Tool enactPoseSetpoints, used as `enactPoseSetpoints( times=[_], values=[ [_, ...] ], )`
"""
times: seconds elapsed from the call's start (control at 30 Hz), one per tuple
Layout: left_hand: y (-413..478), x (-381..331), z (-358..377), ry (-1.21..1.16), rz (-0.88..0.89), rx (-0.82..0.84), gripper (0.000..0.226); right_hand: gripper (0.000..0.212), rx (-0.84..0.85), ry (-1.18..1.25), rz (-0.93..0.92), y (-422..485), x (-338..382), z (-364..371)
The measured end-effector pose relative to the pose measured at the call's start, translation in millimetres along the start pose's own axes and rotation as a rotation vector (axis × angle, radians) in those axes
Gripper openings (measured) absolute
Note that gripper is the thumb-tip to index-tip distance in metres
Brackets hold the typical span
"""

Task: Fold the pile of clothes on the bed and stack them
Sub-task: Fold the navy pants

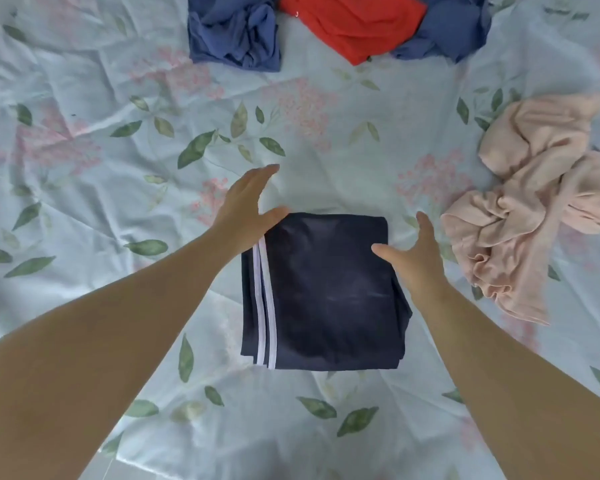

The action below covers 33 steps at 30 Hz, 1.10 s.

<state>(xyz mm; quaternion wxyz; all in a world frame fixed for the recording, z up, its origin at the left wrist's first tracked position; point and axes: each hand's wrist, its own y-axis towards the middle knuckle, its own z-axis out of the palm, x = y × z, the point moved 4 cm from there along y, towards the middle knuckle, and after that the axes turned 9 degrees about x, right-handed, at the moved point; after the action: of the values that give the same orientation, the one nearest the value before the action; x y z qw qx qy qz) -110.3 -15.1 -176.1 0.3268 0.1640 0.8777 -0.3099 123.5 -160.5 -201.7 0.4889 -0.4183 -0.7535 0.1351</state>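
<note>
A dark navy garment with two white stripes (326,292) lies folded into a neat rectangle in the middle of the bed. My left hand (246,206) is at its far left corner, fingers straight, thumb by the fabric's edge. My right hand (413,254) is at its right edge, fingers spread, thumb over the cloth. Neither hand holds anything. A crumpled blue garment (236,32) lies at the far side, and a red garment (354,26) beside it rests on another blue one (454,29). A crumpled pale pink garment (534,202) lies at the right.
The bed is covered by a wrinkled light blue sheet with green leaves and pink flowers (101,150). A strip of grey floor (118,471) shows at the bottom edge, below the bed's near side.
</note>
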Motion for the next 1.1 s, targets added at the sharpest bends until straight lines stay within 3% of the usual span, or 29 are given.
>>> enactPoseSetpoints(
  times=[0.1,0.17,0.23,0.4,0.53,0.6,0.7,0.77,0.87,1.0,1.1],
  values=[
    [-7,38,36,-0.208,-0.309,-0.011,0.1,0.101,0.056,0.02,0.209,3,-39,24],
    [-25,61,63,-0.328,-0.487,-0.013,0.109,0.099,0.053,0.01,0.272,-2,-57,37],
    [-41,74,83,-0.271,-0.566,0.017,0.104,0.089,0.02,-0.072,0.296,-9,-67,44],
    [-38,59,74,-0.19,-0.4,-0.223,0.03,0.028,-0.076,0.054,0.183,-19,-70,45],
    [-17,30,59,-0.229,-0.154,-0.276,0.027,0.022,-0.266,0.106,0.086,-20,-64,31],
    [-10,40,66,-0.199,-0.257,-0.172,0.061,0.019,-0.193,0.191,0.141,-17,-67,37],
    [-25,65,85,-0.308,-0.602,-0.036,0.097,0.07,-0.075,0.129,0.299,-20,-78,51],
    [-37,74,99,-0.313,-0.615,0.06,0.094,0.074,-0.032,0.139,0.365,-26,-85,57],
    [-46,79,108,-0.473,-0.613,0.137,0.074,0.062,0.078,0.324,0.405,-36,-92,61],
    [-49,75,101,-0.693,-0.651,0.318,0.04,0.038,0.38,0.533,0.445,-54,-89,63],
    [-62,64,89,-0.816,-0.651,0.419,0.041,0.031,0.493,0.614,0.414,-68,-84,54]
  ],
)
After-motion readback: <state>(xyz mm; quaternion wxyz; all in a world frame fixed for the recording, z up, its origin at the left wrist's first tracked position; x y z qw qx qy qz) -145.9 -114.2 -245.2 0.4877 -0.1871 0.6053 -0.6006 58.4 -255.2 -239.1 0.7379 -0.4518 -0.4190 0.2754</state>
